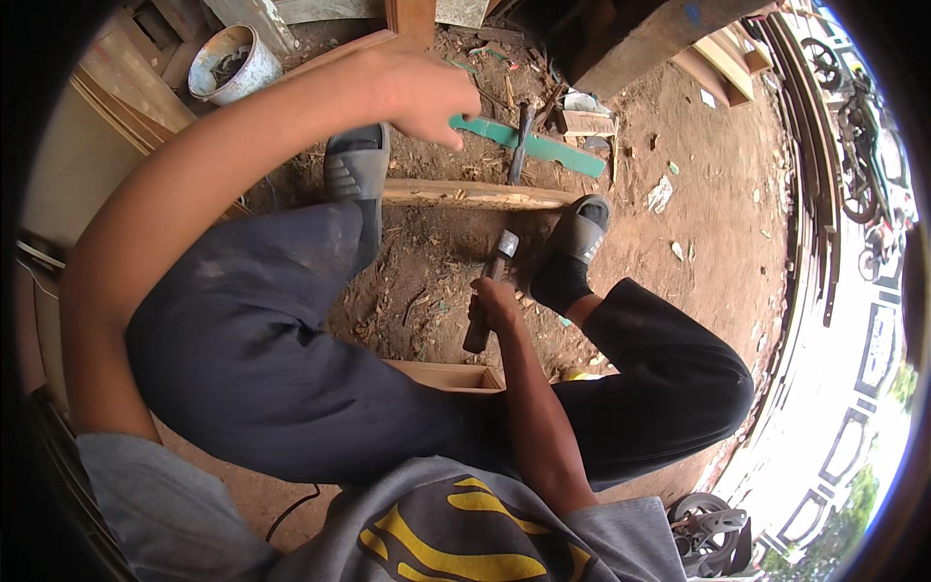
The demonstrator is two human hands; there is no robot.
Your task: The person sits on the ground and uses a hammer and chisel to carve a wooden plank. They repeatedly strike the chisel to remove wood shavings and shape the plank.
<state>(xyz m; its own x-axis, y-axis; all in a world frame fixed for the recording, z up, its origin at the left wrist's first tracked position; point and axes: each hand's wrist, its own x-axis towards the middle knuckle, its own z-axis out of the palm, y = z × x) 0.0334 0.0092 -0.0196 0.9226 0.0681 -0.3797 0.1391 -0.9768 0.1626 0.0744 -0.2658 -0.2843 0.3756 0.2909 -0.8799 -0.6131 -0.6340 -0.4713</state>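
My left hand (438, 105) reaches over the left end of a green strip (558, 150), thumb and fingers apart; I cannot tell if it touches the strip. My right hand (493, 303) grips a hammer (502, 250) with a dark handle and silver head, held between my legs. Beyond it, a long, rough wooden board (456, 197) lies between my sandalled feet. A dark, narrow tool (519, 145) crosses the green strip and reaches down to the board.
A white bucket (218, 80) stands upper left near leaning panels. A wooden beam (630, 39) juts in at the top. A shallow wooden box (436, 373) lies under my legs. Long stacked planks (824, 194) and parked motorbikes (858, 145) line the right, beside the dirt floor.
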